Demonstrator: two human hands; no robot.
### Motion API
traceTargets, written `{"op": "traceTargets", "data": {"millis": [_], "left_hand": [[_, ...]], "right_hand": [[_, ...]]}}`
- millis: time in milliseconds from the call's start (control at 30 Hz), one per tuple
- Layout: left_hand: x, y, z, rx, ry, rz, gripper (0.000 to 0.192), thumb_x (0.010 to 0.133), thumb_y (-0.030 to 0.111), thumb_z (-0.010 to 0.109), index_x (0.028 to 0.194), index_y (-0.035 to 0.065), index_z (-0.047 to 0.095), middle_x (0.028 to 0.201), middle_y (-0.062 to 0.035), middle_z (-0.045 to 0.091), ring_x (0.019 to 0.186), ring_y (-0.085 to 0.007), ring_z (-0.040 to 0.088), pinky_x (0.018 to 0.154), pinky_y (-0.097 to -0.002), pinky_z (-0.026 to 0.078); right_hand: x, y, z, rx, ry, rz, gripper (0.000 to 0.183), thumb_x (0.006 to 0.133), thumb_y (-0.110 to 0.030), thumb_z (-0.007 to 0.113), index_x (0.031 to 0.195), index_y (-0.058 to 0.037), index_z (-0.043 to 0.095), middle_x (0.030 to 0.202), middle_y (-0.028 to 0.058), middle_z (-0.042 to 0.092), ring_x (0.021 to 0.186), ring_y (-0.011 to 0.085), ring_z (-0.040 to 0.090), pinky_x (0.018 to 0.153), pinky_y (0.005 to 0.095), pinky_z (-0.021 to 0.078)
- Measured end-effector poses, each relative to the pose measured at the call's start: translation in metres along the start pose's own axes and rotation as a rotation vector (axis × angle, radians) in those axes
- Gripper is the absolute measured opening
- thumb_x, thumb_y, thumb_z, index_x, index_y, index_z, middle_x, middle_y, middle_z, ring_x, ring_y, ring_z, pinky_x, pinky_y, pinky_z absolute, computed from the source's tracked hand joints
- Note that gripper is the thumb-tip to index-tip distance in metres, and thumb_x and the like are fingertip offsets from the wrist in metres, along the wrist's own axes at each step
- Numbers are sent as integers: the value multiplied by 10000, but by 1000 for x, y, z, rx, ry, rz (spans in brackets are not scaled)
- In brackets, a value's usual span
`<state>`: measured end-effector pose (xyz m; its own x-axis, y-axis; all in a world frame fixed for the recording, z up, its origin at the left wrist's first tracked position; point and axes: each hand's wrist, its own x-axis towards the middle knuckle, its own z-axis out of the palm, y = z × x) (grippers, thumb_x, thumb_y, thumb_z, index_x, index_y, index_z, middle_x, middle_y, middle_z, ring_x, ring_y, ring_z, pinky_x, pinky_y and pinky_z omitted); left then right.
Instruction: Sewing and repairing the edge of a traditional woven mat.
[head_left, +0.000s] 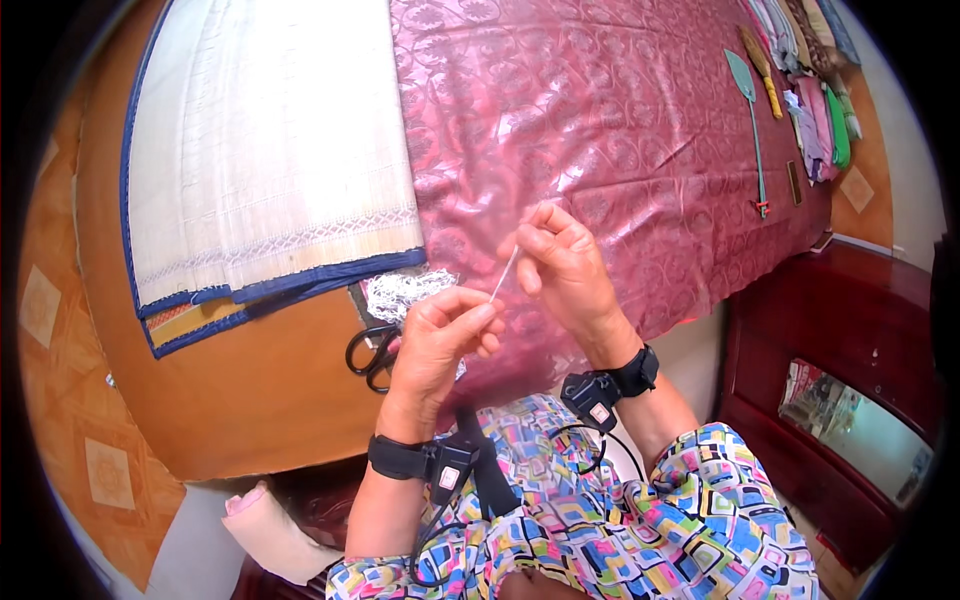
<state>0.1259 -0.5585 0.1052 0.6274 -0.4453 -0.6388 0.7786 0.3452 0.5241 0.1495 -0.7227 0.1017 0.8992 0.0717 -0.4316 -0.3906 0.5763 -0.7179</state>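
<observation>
My left hand (454, 330) pinches the lower end of a short white strand (505, 274) between thumb and fingertips. The strand slants up to my right hand (562, 262), whose thumb and forefinger close on its upper end. Just behind my left hand lies a loose heap of white thread or yarn (405, 291). Black scissor handles (365, 352) show left of my left hand; the blades are hidden. Both hands are held over a shiny maroon patterned cloth (600, 172). Each wrist wears a black strap with a small device.
A folded pale woven mat (277, 150) with blue edging lies on a tan board (247, 405) at left. Far right are a green fly swatter (754, 127), a small brush with yellow handle (763, 71) and folded clothes (814, 127). Dark red furniture (780, 315) stands at lower right.
</observation>
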Motion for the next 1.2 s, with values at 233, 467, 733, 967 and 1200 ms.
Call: {"op": "traceTargets", "data": {"millis": [233,467,733,967,1200], "left_hand": [[-16,-14,-28,-73,45,-56,81,824,78,539,831,6,575,689,-71,599,551,-109,567,501,-206,464],[-30,-13,-40,-96,85,-74,80,817,79,542,832,7,574,696,-76,604,567,-112,574,514,-211,470],[-36,-13,-47,-88,140,-34,55,797,51,531,784,10,564,679,-61,587,558,-97,557,496,-198,462],[-35,-20,-56,-123,161,-46,64,795,70,527,760,24,553,664,-41,572,554,-84,539,495,-189,451],[6,-36,-86,-327,377,84,242,835,131,521,1021,-17,475,957,-163,551,879,-247,564,739,-326,480]], "right_hand": [[3,5,-7,170,133,-3,22,846,-98,512,855,-87,495,729,65,578,502,74,514,428,184,397],[4,3,-7,237,143,-40,54,834,-89,529,861,-117,492,740,58,572,521,79,520,462,203,401],[9,7,0,147,160,-76,54,842,-114,527,869,-109,480,773,77,592,521,84,527,470,209,404],[20,6,-4,192,202,-52,83,841,-126,536,891,-103,474,759,72,595,532,90,533,492,203,419],[31,-1,-4,114,148,-187,108,835,-135,552,933,-98,524,659,29,561,474,70,449,438,189,364]]}}
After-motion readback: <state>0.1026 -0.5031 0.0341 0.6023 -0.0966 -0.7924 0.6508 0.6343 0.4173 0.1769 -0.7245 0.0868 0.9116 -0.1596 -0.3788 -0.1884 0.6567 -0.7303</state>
